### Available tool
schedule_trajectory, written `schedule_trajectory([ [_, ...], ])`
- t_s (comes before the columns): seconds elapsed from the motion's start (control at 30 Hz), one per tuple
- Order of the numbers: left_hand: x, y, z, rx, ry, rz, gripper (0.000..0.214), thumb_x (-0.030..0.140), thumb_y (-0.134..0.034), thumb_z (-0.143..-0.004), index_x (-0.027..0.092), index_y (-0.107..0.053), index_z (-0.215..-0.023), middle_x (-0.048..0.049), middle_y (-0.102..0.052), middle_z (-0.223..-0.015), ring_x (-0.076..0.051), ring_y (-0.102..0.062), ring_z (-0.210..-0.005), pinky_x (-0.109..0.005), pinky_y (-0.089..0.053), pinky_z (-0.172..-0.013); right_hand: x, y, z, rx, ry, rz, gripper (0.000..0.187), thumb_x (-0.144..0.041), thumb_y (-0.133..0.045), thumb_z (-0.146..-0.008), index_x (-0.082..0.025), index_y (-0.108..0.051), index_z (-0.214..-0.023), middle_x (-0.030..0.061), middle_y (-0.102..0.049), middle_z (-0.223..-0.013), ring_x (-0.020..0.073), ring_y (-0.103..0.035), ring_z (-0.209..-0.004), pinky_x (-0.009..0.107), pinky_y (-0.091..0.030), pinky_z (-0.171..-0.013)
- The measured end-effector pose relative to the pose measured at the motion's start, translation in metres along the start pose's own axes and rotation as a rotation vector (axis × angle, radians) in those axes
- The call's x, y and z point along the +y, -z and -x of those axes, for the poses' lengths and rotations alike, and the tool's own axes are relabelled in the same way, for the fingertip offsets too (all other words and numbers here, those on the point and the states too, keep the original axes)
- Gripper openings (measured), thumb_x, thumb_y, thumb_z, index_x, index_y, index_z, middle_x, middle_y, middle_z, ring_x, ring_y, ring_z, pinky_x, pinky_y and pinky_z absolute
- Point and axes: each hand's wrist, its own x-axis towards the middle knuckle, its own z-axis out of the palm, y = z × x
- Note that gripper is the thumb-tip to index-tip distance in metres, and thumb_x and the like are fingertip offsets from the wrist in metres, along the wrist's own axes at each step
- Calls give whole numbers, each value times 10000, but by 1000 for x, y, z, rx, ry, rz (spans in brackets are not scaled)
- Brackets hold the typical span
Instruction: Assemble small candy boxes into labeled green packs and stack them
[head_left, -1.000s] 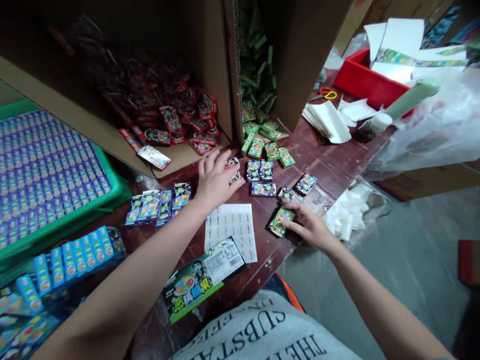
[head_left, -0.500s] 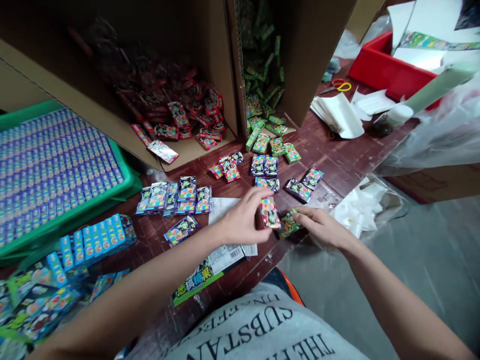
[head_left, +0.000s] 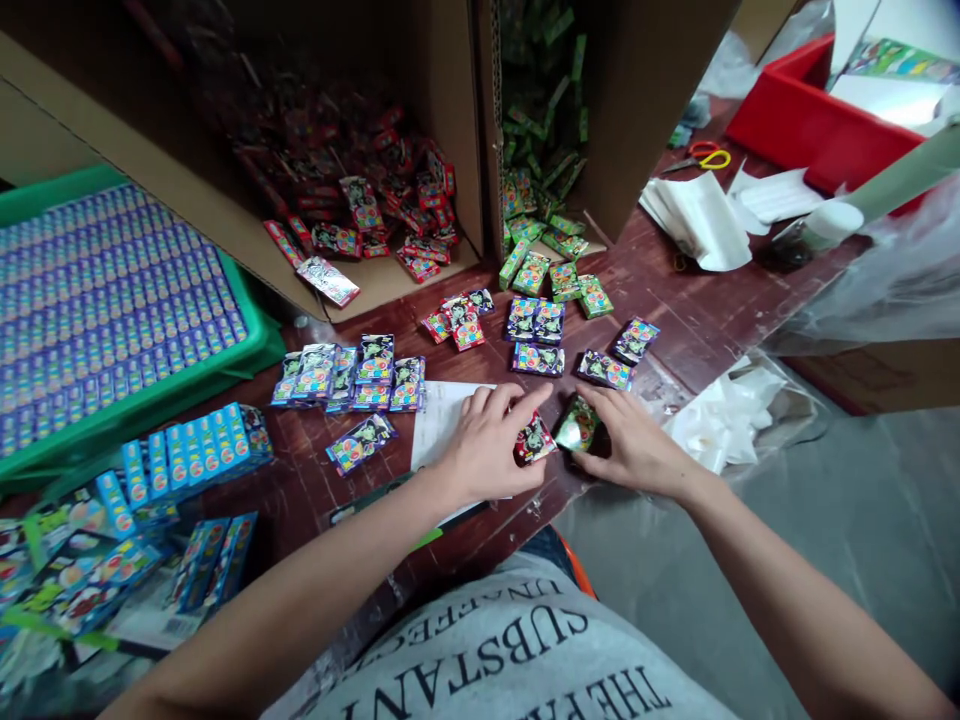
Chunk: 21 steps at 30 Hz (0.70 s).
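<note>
My left hand [head_left: 491, 445] is closed around a small red candy box [head_left: 534, 440], its thumb and fingers on either side. Just to the right, my right hand [head_left: 634, 440] grips a small green candy box [head_left: 577, 424] between thumb and fingers. The two boxes are close together, low over the table's front edge. Beyond them lie several purple candy boxes [head_left: 538, 358], some in a small group and others to the right. A white sheet [head_left: 439, 420] and a dark flat carton [head_left: 375, 502] are partly hidden by my left arm.
Two cardboard cartons at the back hold loose red boxes [head_left: 360, 205] and green boxes [head_left: 531, 272]. A green tray [head_left: 259, 350] of packed boxes stands left, with blue boxes [head_left: 187, 455] before it. Scissors [head_left: 709, 157], a red bin [head_left: 795, 125] and a bag of white scraps [head_left: 724, 415] are at right.
The red box in my left hand has tipped and come lower. My right hand has turned the green box more upright. The flat carton's bright lettering no longer shows, and the view has shifted slightly.
</note>
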Motion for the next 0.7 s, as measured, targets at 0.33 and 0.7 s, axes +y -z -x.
schedule_trajectory([
  [0.33, 32, -19, -43, -172, 366, -211, 507, 505, -426, -1030, 85, -534, -1294, -181, -718, -895, -340, -741, -847, -400, -550, -708, 12, 5, 20, -36, 57, -58, 1019, -285, -689, -831, -236, -69, -1637, 190, -387, -1571, 374, -438, -1395, 567, -417, -1124],
  [0.7, -1, 48, 67, -241, 49, -149, 905, 648, -746, -754, 199, -430, -1474, -170, -543, -1477, -395, -537, -1297, -533, -444, -1053, 9, -24, -7, 63, 110, -55, 1164, -621, -744, -810, -269, -12, -1644, 180, -426, -1572, 415, -461, -1357, 618, -417, -1091],
])
